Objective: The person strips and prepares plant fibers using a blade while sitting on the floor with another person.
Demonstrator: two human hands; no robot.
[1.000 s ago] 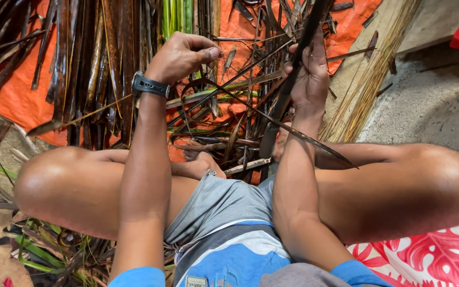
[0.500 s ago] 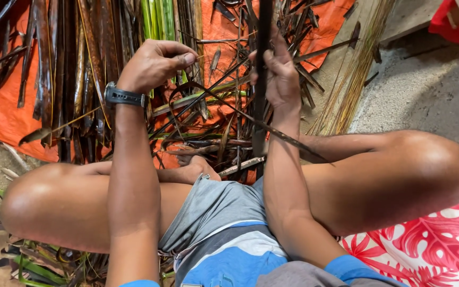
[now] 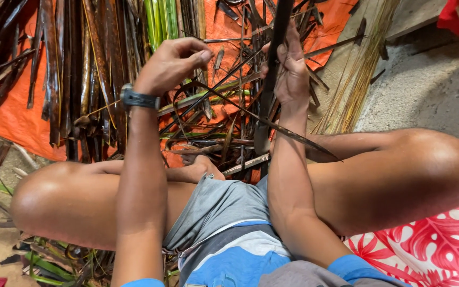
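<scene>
My left hand (image 3: 172, 62), with a dark wristwatch (image 3: 139, 99), is closed and pinches a thin dark leaf rib (image 3: 224, 98) that curves down to the right over my knee. My right hand (image 3: 291, 72) grips a long dark dried palm leaf strip (image 3: 277, 37) held upright in front of me. Both hands hover over a pile of dried leaf strips (image 3: 224, 133) on an orange tarp (image 3: 17, 122). I sit cross-legged, my knees wide apart.
Long brown leaf strips (image 3: 75, 69) and some green ones (image 3: 160, 21) lie on the tarp at the left. A bundle of pale thin ribs (image 3: 362, 74) rests at the right by a concrete floor (image 3: 431, 90). A red and white floral cloth (image 3: 431, 244) lies bottom right.
The view has drifted, so both hands sit a little further left in the frame. My right hand has slid higher on the dark strip; my left hand keeps its pinch.
</scene>
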